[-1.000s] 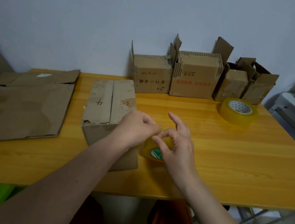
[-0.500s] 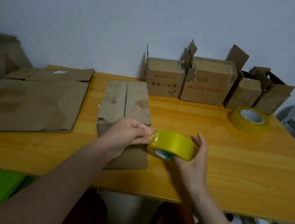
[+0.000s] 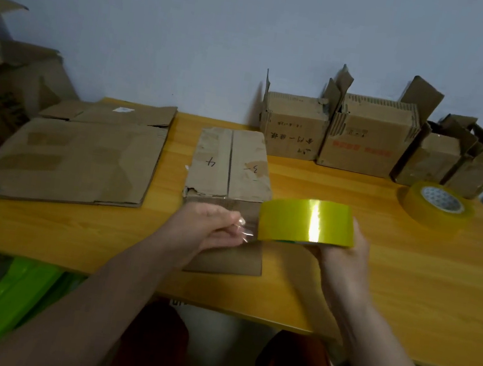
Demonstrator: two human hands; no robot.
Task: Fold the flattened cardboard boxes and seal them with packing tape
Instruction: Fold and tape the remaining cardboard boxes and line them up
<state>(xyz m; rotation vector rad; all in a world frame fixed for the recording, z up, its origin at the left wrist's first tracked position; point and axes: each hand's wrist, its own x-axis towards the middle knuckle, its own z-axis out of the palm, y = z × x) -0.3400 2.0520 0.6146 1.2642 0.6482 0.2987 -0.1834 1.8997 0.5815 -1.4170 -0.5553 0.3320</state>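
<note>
A yellow wooden table (image 3: 373, 294) is set against a plain pale wall. The folded box (image 3: 229, 168), its two top flaps closed along a centre seam, is taken as the landmark. Just right of its near edge the roll of yellow packing tape (image 3: 308, 220) is gripped by the right hand (image 3: 341, 256). In front of the box, the free clear tape end (image 3: 243, 229) is pinched by the left hand (image 3: 212, 228). Flattened cardboard (image 3: 66, 158) lies left of it. The tape is judged light, thin and sticky, apt to fold onto itself; it is best kept taut and held at the end. The box looks light and stiff.
</note>
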